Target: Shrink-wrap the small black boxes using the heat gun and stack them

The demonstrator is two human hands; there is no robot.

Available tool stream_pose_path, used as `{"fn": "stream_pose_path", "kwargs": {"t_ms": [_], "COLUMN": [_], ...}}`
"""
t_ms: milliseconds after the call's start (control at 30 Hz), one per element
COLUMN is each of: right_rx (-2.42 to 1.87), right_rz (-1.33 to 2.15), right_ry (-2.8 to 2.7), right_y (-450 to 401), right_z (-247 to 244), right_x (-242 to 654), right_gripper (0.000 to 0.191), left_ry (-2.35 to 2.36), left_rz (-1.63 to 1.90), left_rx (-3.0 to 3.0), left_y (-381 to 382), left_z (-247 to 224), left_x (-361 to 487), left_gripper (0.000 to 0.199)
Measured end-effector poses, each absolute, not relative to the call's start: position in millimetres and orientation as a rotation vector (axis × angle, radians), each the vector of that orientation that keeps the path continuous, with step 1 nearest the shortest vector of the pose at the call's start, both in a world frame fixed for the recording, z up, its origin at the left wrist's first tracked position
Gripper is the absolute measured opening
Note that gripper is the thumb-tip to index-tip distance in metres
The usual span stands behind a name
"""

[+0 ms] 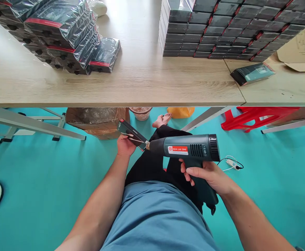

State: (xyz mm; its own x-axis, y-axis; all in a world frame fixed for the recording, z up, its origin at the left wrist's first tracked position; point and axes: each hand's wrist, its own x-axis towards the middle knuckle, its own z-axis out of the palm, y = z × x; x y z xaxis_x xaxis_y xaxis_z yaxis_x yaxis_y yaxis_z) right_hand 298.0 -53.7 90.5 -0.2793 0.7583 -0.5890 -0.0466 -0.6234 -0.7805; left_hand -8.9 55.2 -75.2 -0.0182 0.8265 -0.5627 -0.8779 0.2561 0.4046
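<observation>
My right hand [204, 174] is wrapped round the grip of a dark green heat gun [186, 146], held level with its nozzle pointing left. In my left hand [126, 144] is a slim black box [133, 134] with a red end, tilted down to the right over my lap. The metal nozzle tip overlaps the box's lower right end in view; whether they touch I cannot tell. Part of the box's lower face is hidden by my fingers and the nozzle.
Film-wrapped boxes [55, 35] are stacked on the table [142, 83] at left, more black boxes [220, 31] at right. One single box [253, 73] lies near the edge. Below are a carton [97, 122], a bin [141, 113], a red stool [254, 116] and a power strip [233, 164].
</observation>
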Motion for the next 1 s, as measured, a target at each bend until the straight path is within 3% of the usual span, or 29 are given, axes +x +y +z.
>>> {"fn": "stream_pose_path", "kwargs": {"t_ms": [300, 433, 600, 1000], "right_rx": [-1.446, -1.467, -1.368, -1.379], "right_rz": [1.95, 1.812, 1.884, 1.849], "right_ry": [-1.103, -0.923, -0.811, -1.098], "right_y": [-53.2, -38.5, -12.2, 35.3], "right_z": [87.6, 94.2, 112.5, 129.2], "right_x": [297.3, 287.1, 278.6, 269.0], "right_gripper": [0.026, 0.031, 0.035, 0.026], "left_ry": [0.881, 0.986, 1.135, 1.104], "left_rz": [1.334, 1.236, 1.13, 1.147], "left_rx": [-0.068, 0.04, 0.179, 0.168], "left_y": [55.0, 56.0, 55.5, 52.3], "left_z": [-74.3, -72.2, -67.6, -69.5], "left_x": [-8.7, -2.5, 3.0, -1.8], "left_gripper": [0.017, 0.019, 0.02, 0.016]}}
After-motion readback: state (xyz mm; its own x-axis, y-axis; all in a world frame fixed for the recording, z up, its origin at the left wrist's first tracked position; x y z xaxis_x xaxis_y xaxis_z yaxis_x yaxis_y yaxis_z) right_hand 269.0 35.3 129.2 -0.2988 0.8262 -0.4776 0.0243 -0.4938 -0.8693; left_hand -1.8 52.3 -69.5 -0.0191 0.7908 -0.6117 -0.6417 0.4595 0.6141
